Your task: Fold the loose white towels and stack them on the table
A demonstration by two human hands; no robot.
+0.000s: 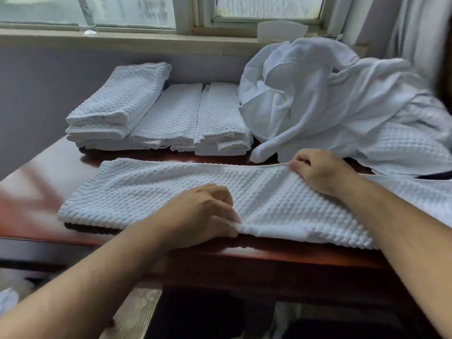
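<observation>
Beneath a window (269, 6), the worktop (36, 187) is laid with a towel (159, 192), its right end cut off. Its near edge is pinched by the left hand (203, 211) with curled fingers (226, 204), its far edge gripped by the right hand (320, 170). Folded stacks (156, 113) and a loose pile (305, 94), partly blurred, are seen behind.

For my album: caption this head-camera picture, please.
Left hand and right hand pinch a white towel on the table; folded stacks and loose pile behind.

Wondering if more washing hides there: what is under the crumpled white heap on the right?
Only the reddish table shows, at the near edge of the heap. Anything else beneath is covered by its cloth.
</observation>
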